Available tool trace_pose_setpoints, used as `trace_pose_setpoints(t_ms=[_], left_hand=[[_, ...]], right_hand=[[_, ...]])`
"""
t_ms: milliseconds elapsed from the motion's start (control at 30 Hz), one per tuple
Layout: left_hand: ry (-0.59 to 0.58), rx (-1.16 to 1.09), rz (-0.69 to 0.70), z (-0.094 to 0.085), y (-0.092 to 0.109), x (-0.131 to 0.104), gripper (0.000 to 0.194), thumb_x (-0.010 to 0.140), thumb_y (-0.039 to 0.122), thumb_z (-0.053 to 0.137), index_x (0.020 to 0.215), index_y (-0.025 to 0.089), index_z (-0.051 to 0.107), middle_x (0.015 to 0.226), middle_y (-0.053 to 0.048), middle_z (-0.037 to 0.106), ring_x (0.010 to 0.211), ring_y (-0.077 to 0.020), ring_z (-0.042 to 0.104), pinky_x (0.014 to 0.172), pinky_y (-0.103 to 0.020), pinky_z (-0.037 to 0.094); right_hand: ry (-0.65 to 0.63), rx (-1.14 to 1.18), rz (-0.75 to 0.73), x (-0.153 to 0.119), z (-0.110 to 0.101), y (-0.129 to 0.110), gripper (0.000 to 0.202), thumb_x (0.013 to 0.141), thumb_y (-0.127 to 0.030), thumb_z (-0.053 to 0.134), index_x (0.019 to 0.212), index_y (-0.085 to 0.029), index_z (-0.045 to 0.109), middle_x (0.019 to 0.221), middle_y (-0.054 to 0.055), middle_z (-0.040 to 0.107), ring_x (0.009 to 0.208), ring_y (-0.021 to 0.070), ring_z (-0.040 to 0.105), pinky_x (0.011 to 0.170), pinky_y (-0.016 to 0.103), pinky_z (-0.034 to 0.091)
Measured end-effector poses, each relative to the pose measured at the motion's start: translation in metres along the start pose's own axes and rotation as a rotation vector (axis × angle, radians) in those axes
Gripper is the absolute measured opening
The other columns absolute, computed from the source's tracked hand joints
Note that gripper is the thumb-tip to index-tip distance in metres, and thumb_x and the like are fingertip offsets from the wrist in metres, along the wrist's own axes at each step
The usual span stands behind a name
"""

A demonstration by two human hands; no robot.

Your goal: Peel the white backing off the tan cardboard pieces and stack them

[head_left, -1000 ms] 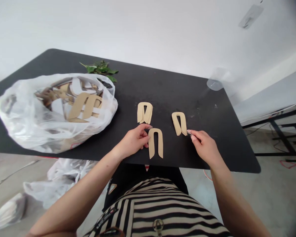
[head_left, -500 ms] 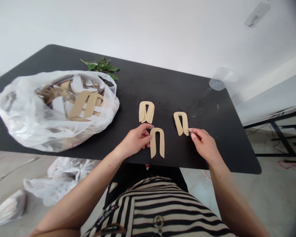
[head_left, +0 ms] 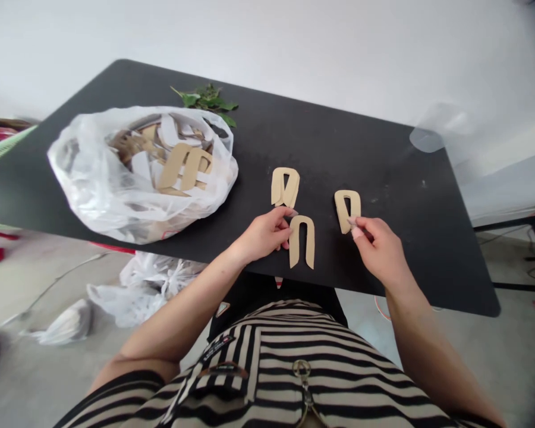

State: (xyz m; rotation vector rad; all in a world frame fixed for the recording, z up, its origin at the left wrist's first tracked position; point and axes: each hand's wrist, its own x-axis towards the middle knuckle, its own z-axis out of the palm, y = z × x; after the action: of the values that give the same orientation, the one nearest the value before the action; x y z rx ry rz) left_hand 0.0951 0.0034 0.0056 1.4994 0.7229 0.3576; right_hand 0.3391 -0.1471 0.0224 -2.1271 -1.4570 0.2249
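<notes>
Right-hand card piece: Your right-side U-shaped cardboard piece lies on the black table, ahead and slightly left of your right hand, which is the nearer one.
Long axis, right-hand card piece: Its legs point toward you, converging, with the arch away from you; your fingertips cover the end of the right leg.
Right-hand state: Your thumb and index finger come together over that leg end; you cannot tell from this view whether they grip the card.
Near card piece: This single U lies close to the table's front edge, immediately right of your left hand. Its long axis runs toward you, legs nearest, gap clear.
Left-hand state: Your fingers are partly curled at the left edge of the near piece, thumb on or against it; a grip cannot be confirmed.
Far card pieces: Overlapping U shapes lie just beyond your left fingertips.
Scrap bag: The white plastic bag of cut card sits well to your left.
Change from half a second ago: Your right fingertips now overlap the leg instead of sitting at its outer edge; the three card positions keep their layout while your view shifts.
</notes>
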Motion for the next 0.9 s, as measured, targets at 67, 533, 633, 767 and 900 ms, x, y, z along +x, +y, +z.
trace_pose_setpoints(t_ms=[67,533,633,767,900], left_hand=[[0.006,0.030,0.016,0.000,-0.001,-0.002,0.035,0.088,0.020,0.060,0.123,0.021,0.055,0.075,0.005,0.060,0.058,-0.0096,0.063,0.052,-0.019,0.048],[0.112,0.513,0.098,-0.006,0.007,-0.031,0.039,0.092,0.019,0.052,0.130,0.025,0.058,0.092,-0.001,0.072,0.081,-0.0178,0.070,0.072,-0.026,0.051],[0.126,0.522,0.128,-0.005,0.001,-0.035,0.043,0.092,0.016,0.050,0.134,0.023,0.058,0.104,-0.003,0.074,0.089,-0.0183,0.071,0.080,-0.027,0.053],[0.149,0.576,0.135,-0.003,-0.003,-0.035,0.045,0.092,0.015,0.048,0.135,0.023,0.059,0.119,-0.006,0.074,0.101,-0.0200,0.072,0.091,-0.030,0.054],[0.127,0.620,0.100,-0.004,0.000,-0.029,0.053,0.089,0.012,0.047,0.140,0.019,0.056,0.121,-0.007,0.074,0.101,-0.0205,0.073,0.091,-0.030,0.055]], right_hand=[[-0.043,0.039,-0.036,-0.001,0.004,-0.012,0.028,0.097,-0.035,0.052,0.116,-0.027,0.071,0.114,0.008,0.071,0.098,0.0261,0.069,0.088,0.042,0.055],[-0.169,0.041,-0.169,0.098,0.044,-0.064,0.027,0.094,-0.033,0.056,0.114,-0.025,0.073,0.115,0.007,0.073,0.096,0.0247,0.071,0.089,0.042,0.054],[-0.195,0.008,-0.184,0.134,0.063,-0.073,0.028,0.092,-0.029,0.057,0.114,-0.022,0.073,0.113,0.009,0.071,0.094,0.0239,0.070,0.090,0.041,0.053],[-0.225,-0.084,-0.235,0.166,0.082,-0.078,0.029,0.093,-0.028,0.059,0.117,-0.021,0.072,0.117,0.010,0.069,0.090,0.0226,0.069,0.089,0.040,0.053],[-0.285,-0.238,-0.228,0.178,0.088,-0.084,0.029,0.094,-0.032,0.060,0.119,-0.022,0.071,0.121,0.010,0.066,0.092,0.0235,0.070,0.083,0.038,0.053]])
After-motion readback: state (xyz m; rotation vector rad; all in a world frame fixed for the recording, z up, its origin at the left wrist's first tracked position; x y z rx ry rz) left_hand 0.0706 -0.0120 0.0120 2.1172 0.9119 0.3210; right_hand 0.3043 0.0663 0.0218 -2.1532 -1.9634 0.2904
